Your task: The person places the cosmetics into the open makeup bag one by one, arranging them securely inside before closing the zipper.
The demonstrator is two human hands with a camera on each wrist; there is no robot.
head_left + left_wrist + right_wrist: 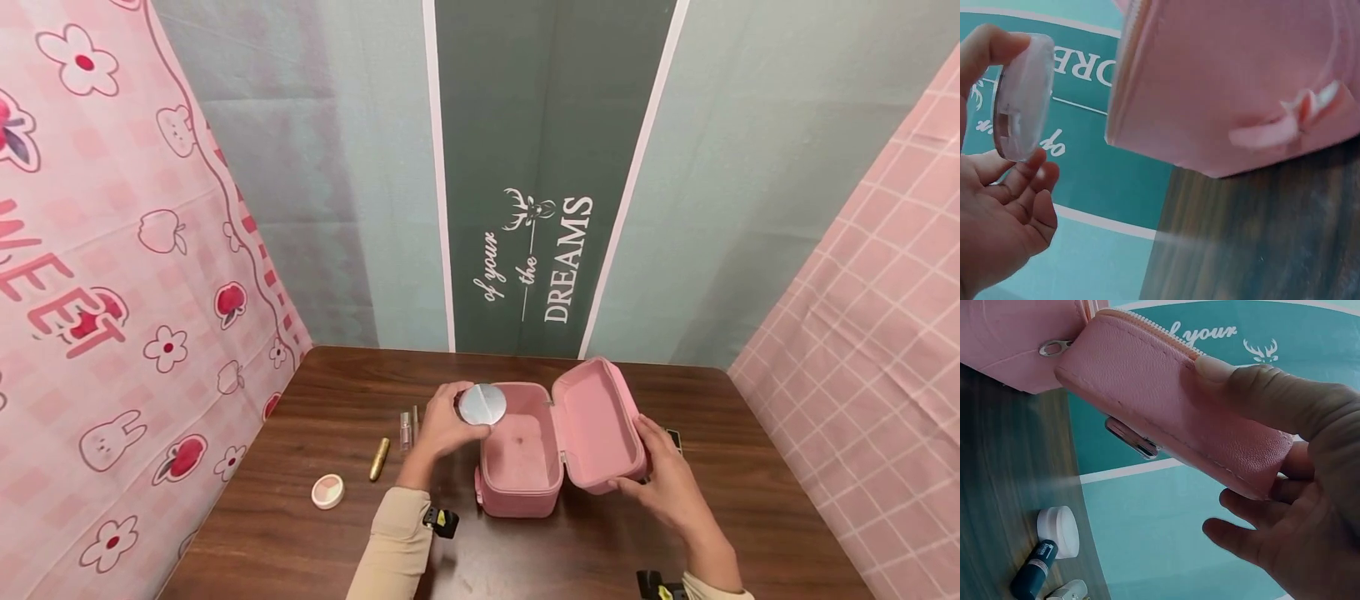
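Observation:
A round compact (483,404) with a silvery face is pinched between the thumb and fingers of my left hand (442,423). In the left wrist view the compact (1025,97) appears edge-on, with a clear plastic side. It is over the left rim of a pink zippered case (519,502), whose lid (597,425) is swung out to the right. The bare inside floor of the case shows. My right hand (670,482) grips the lid by its outer edge, thumb on the near side. In the right wrist view, the zipper runs along the lid (1166,406).
Left of the case lie a gold tube (379,459), a clear tube (406,431), a thin stick (416,423) and a round powder pot (327,492). Behind the right hand is a small dark item (674,438), partly hidden. A dark tube (1034,572) leans near a white round container (1060,531).

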